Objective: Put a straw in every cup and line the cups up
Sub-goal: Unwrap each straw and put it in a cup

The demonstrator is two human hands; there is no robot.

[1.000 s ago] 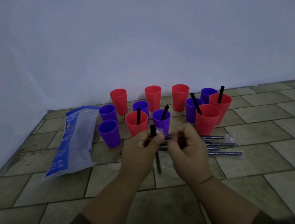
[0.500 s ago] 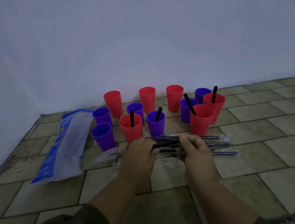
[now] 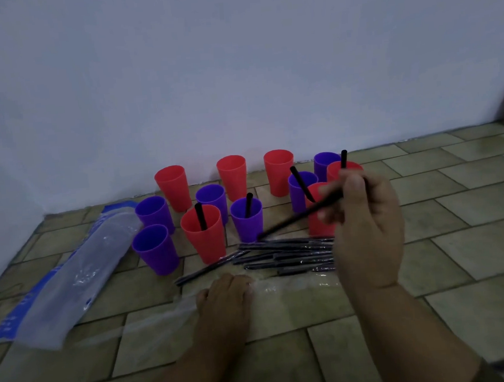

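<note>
Red and purple plastic cups stand grouped on the tiled floor (image 3: 459,234) by the white wall (image 3: 235,71), centre of frame. Back row: three red cups (image 3: 232,177), no straws. Purple cups at left (image 3: 156,249) & (image 3: 154,212), plus one mid (image 3: 212,200), also w/o straws. Straws stand in four: front red cup (image 3: 204,238), purple cup beside it (image 3: 247,219), purple cup further right (image 3: 300,191), and a red cup at far right (image 3: 335,170) behind the right hand. Another red cup (image 3: 316,216) is partly hidden by that hand; a purple cup (image 3: 325,161) sits at the back right.

Right hand (image 3: 365,227), right of centre, is closed round a black straw (image 3: 295,219), pinched in the fingers, straw slanting down-left w/ its tip near the pile. Wrapped straws (image 3: 286,254) lie in a loose bundle on the floor just below the cups. Left hand (image 3: 226,298), lower centre, rests palm-down, fingers curled loosely on a clear wrapper (image 3: 294,287); whether it grips the film, can't tell.

Blue-and-clear plastic bag (image 3: 71,283) lies at left; its print is too blurred to read.
</note>
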